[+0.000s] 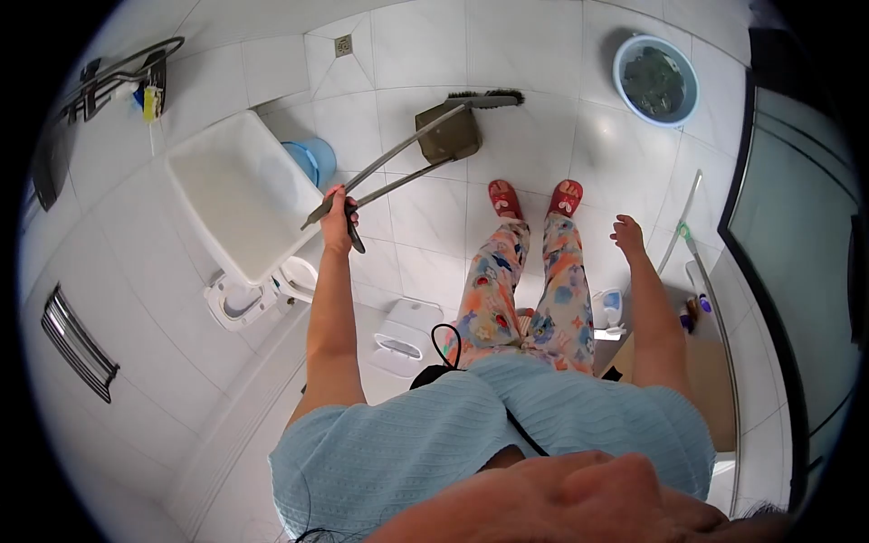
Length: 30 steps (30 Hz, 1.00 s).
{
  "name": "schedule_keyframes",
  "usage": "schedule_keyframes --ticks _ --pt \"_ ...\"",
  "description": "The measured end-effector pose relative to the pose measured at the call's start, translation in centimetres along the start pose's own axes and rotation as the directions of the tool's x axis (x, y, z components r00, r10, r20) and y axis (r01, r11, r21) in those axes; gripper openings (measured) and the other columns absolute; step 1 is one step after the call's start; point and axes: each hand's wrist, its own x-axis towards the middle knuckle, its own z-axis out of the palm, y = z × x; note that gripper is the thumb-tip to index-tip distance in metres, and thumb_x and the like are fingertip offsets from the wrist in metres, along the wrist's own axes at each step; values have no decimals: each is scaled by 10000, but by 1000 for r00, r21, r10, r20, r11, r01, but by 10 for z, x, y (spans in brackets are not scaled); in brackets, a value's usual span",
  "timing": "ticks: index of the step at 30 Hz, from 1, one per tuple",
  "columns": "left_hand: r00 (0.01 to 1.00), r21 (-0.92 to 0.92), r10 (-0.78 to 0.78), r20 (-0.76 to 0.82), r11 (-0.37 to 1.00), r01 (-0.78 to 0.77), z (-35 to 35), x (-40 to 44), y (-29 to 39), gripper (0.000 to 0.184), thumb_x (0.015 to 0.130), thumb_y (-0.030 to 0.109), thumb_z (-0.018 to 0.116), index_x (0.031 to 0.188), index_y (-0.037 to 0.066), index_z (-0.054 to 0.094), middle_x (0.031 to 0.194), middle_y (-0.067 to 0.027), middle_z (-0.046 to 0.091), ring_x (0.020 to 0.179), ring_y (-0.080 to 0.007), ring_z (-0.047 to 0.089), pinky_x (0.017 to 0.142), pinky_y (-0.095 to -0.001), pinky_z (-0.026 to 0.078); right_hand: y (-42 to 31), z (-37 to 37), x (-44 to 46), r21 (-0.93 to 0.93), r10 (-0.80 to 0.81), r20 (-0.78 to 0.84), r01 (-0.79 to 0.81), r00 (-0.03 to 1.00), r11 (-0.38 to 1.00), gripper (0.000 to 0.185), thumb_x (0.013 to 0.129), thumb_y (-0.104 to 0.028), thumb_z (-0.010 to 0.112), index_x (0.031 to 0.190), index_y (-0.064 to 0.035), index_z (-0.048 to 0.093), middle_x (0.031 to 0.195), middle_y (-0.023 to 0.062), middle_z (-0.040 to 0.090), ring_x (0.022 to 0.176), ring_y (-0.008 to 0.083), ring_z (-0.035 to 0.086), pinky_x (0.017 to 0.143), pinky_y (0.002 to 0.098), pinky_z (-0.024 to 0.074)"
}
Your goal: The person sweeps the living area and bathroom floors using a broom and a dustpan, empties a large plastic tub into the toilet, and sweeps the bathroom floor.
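Note:
My left hand [337, 220] is closed around two long handles at once. One belongs to a broom [493, 100], its dark bristle head stretched out ahead over the white tiles. The other runs to a long-handled dustpan [448, 136], brownish, with its pan just below and left of the broom head. Whether either one touches the floor I cannot tell. My right hand [626, 233] hangs out to the right with nothing in it, its fingers loosely bent and somewhat apart.
Near my left hand is a large white basin [231, 204], with a blue bucket [312, 161] beside it. A light-blue tub [625, 68] holding dark cloth in water stands far right. A floor drain [343, 45] lies ahead. A glass panel [801, 208] borders the right.

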Motion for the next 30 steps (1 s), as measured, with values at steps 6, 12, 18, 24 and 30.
schedule_keyframes --ticks 6,12,18,24,30 --pt "996 61 85 35 994 -87 15 3 7 176 880 242 579 1010 131 538 657 -35 533 443 -96 424 374 -214 323 106 18 -25 277 144 71 -158 987 948 401 807 -119 522 1206 -74 508 912 91 637 635 178 648 461 298 470" --pt "990 113 117 81 986 -125 41 2 -5 140 876 242 579 964 142 536 634 -28 529 427 -97 421 371 -213 319 189 61 -114 252 227 -13 -217 974 943 364 787 -111 473 1126 4 541 750 149 638 545 213 637 455 321 488" --pt "979 193 106 174 971 -140 48 -21 -43 119 882 225 547 976 159 520 652 -14 512 442 -94 426 383 -218 333 266 174 -194 503 384 124 -392 915 770 345 832 -147 468 1160 -59 526 926 106 633 636 225 636 518 350 487" --pt "963 206 61 263 971 -118 35 -37 -56 135 887 197 529 1017 170 505 680 -20 499 484 -113 425 417 -233 365 250 255 -269 132 172 -137 -154 976 979 366 800 -237 467 1070 -23 591 963 249 613 925 413 576 810 460 456" --pt "951 170 66 302 978 -122 20 -43 -85 144 884 190 526 1022 160 502 683 -26 493 493 -121 420 422 -236 365 278 220 -306 223 156 -292 -91 944 971 513 796 -190 545 1255 11 433 1194 272 509 1108 386 501 938 409 398"
